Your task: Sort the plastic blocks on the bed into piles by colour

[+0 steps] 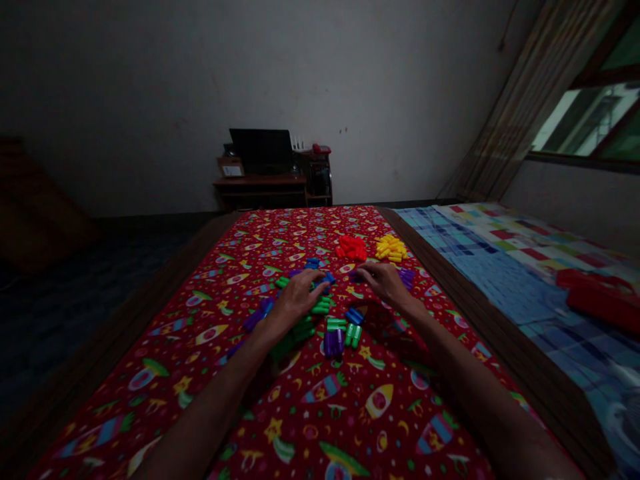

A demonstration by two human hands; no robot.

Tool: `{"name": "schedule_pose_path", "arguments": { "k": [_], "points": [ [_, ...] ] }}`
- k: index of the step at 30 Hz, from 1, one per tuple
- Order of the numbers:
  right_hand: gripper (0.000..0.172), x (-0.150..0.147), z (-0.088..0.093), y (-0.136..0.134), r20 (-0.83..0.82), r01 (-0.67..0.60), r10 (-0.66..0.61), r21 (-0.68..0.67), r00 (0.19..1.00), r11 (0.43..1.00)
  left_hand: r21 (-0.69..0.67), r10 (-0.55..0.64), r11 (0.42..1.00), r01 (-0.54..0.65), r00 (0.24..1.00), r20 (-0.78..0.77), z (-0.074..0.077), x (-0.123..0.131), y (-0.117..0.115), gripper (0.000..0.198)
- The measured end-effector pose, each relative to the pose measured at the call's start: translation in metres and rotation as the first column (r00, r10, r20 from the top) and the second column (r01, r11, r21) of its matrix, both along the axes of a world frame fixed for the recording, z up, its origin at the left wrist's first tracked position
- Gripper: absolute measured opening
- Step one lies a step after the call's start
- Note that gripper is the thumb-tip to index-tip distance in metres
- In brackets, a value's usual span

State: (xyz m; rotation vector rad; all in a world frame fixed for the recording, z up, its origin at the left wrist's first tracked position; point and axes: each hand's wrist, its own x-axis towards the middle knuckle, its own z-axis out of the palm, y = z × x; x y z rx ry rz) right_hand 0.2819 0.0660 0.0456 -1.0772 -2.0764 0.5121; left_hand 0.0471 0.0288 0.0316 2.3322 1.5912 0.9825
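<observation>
My left hand (299, 295) is over a mixed pile of small tube-shaped plastic pieces, with a blue piece (329, 278) between its thumb and fingers. Green pieces (321, 305) and purple pieces (254, 320) show around that hand, which partly hides the pile. At the fingertips of my right hand (386, 281) is a purple piece (355, 275), pinched and partly covered. Just beyond this hand lies a group of purple pieces (407, 277). Between my forearms rest a blue pair (355, 315), green pieces (353, 335) and a purple pair (333, 343).
A red heap (352, 248) and a yellow heap (391, 248) of pieces lie farther back on the red patterned cloth (325, 427). A blue checked bed cover (460, 260) with a red bag (600, 297) is at the right. A desk with a monitor (263, 150) stands by the wall.
</observation>
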Motion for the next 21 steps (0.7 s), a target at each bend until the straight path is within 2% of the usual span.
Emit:
{"name": "schedule_pose_path", "arguments": {
  "k": [2, 4, 6, 8, 10, 15, 18, 21],
  "points": [
    [0.029, 0.025, -0.002, 0.018, -0.032, 0.215, -0.215, 0.008, 0.976, 0.977, 0.073, 0.071, 0.995, -0.068, 0.997, -0.034, -0.012, -0.021, 0.011, 0.026],
    [0.031, 0.050, -0.008, 0.033, -0.068, 0.415, -0.415, -0.003, 0.907, 0.910, 0.077, 0.134, 0.989, -0.130, 0.989, -0.055, -0.025, -0.040, 0.022, 0.028],
    [0.034, 0.070, -0.016, 0.043, -0.081, 0.553, -0.554, -0.035, 0.828, 0.832, 0.040, 0.156, 0.987, -0.153, 0.985, -0.072, -0.035, -0.052, 0.030, 0.032],
    [0.036, 0.081, -0.024, 0.048, -0.040, 0.633, -0.636, -0.071, 0.771, 0.771, 0.018, 0.131, 0.991, -0.130, 0.987, -0.098, -0.042, -0.056, 0.036, 0.035],
    [0.038, 0.084, -0.030, 0.049, 0.046, 0.660, -0.659, -0.097, 0.750, 0.745, 0.027, 0.094, 0.995, -0.091, 0.987, -0.133, -0.045, -0.058, 0.038, 0.036],
    [0.036, 0.080, -0.032, 0.047, 0.279, 0.643, -0.614, -0.016, 0.739, 0.766, 0.011, 0.053, 0.999, -0.052, 0.970, -0.236, -0.041, -0.065, 0.039, 0.037],
    [0.036, 0.080, -0.027, 0.044, 0.361, 0.667, -0.635, 0.046, 0.683, 0.744, 0.025, 0.141, 0.990, -0.139, 0.949, -0.282, -0.038, -0.069, 0.038, 0.031],
    [0.038, 0.079, -0.021, 0.041, 0.344, 0.666, -0.652, 0.092, 0.676, 0.740, 0.038, 0.252, 0.967, -0.251, 0.924, -0.287, -0.038, -0.070, 0.038, 0.027]
  ]
}}
